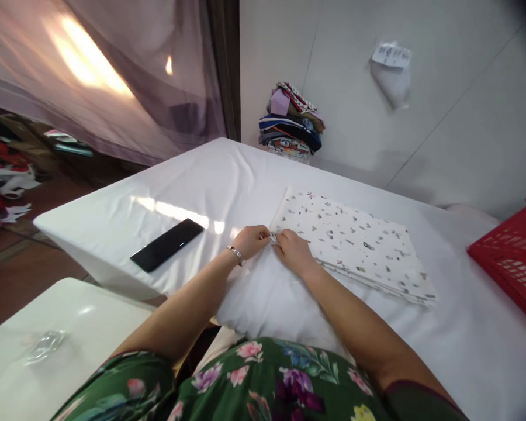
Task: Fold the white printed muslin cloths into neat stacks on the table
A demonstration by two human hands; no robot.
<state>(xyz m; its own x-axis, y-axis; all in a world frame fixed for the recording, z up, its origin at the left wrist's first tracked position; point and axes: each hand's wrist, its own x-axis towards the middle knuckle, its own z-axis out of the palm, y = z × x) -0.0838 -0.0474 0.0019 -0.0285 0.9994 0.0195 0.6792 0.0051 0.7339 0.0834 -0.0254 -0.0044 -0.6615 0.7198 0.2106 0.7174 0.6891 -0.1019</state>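
Note:
A white cloth with small printed figures lies folded in layers on the white-covered table. At its near left corner my left hand pinches a bit of the fabric between thumb and fingers; a bracelet circles that wrist. Close beside it, almost touching, my right hand has its fingers curled onto the same corner. The fingertips of both hands meet at the cloth's edge, and the part between them is small and partly hidden.
A black flat phone-like object lies left of my hands. Folded fabrics are stacked by the wall. A red basket stands at the right. A white surface with a clear item is at lower left.

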